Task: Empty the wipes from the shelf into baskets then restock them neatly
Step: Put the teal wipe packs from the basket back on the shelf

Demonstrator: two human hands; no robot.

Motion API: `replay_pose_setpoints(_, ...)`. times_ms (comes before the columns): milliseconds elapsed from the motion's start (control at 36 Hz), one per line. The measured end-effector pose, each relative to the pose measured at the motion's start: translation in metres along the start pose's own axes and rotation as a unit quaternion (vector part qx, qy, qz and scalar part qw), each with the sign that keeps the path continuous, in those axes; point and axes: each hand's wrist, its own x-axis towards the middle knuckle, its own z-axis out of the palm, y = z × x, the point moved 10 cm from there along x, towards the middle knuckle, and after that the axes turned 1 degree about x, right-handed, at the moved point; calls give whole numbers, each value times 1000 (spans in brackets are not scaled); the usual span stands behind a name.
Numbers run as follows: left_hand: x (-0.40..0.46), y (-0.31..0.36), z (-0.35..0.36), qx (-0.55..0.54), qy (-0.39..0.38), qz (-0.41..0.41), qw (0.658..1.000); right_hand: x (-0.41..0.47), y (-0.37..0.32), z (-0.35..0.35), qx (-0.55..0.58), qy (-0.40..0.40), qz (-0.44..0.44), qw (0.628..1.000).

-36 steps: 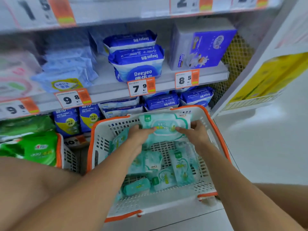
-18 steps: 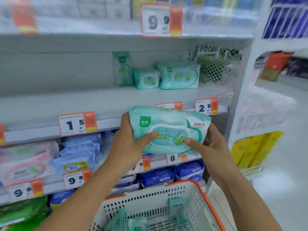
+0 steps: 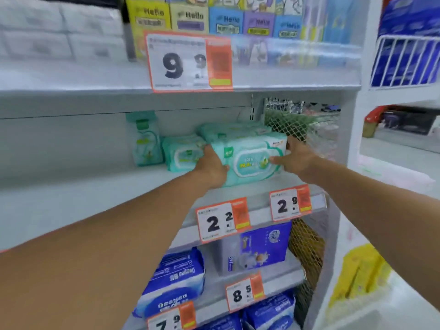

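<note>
Hands grip wipes pack [image 3: 247, 160] (rear pack half-hidden).

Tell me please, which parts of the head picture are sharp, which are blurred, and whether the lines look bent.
Head view: the green wipes pack and both hands, left hand and right hand, are fairly sharp; the white packages at upper left and the yellow sign at lower right are smeared; the shelf edge slants from wide-angle distortion; lighting is even, without hard glare.

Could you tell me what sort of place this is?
Most likely a shop aisle: tiered shelves edged with orange price tags, stocked with packaged goods, and both hands setting a green wipes pack in place.
</note>
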Motion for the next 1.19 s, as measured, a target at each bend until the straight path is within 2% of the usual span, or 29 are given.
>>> replay_pose_setpoints(167,35,-7,18,-1,19,-4,1000,25,8,-3,-4,24,-8,1000)
replay_pose_setpoints(278,34,-11,20,1,-19,16,1000,20,12,-5,-11,18,20,1000)
replay_pose_setpoints(333,27,-11,15,-7,-32,26,999,9,5,-6,-43,30,35,998)
replay_pose_setpoints(361,19,-6,6,7,-15,40,999,0,0,-10,-71,53,39,995)
replay_pose_setpoints(417,-8,14,-28,33,86,99,991,-31,-23,-22,-96,130,-16,987)
replay_pose_setpoints(472,-70,32,-61,-48,190,190,962,-92,-53,-21,-66,211,-136,966)
replay_pose_setpoints(528,-147,27,-69,-157,227,266,924,-167,-61,-3,20,254,-231,939)
replay_pose_setpoints(556,-182,16,-60,-185,221,280,916,-201,-53,11,68,257,-250,931)
replay_pose_setpoints(583,-213,-1,-42,-189,199,273,922,-231,-38,30,94,252,-250,930)
replay_pose_setpoints(639,-255,-70,11,-147,141,180,962,-272,23,90,83,205,-187,957)
replay_pose_setpoints(694,-298,-171,74,-65,43,8,997,-300,127,171,51,77,-14,996)
replay_pose_setpoints(722,-324,-224,101,-23,-13,-88,996,-321,184,215,27,-19,87,996)
replay_pose_setpoints(750,-356,-274,121,11,-67,-184,981,-350,232,254,-10,-127,171,977)
replay_pose_setpoints(778,-391,-317,135,30,-106,-269,957,-388,266,283,-66,-239,228,942)
replay_pose_setpoints(806,-423,-352,142,39,-127,-348,928,-421,290,301,-119,-320,245,907)
replay_pose_setpoints(833,-452,-380,144,40,-131,-417,899,-445,306,310,-160,-363,245,885)
replay_pose_setpoints(889,-489,-414,146,30,-127,-521,844,-474,322,314,-201,-383,240,869)
replay_pose_setpoints(972,-500,-437,153,-20,-120,-585,802,-480,332,317,-274,-404,191,852)
replay_pose_setpoints(1056,-490,-451,150,-5,-103,-599,794,-475,334,324,-370,-442,119,808)
replay_pose_setpoints(1111,-489,-454,158,-15,-118,-603,789,-477,339,335,-382,-481,95,783)
replay_pose_setpoints(1194,-486,-456,171,-50,-119,-600,790,-480,348,347,-354,-484,101,794)
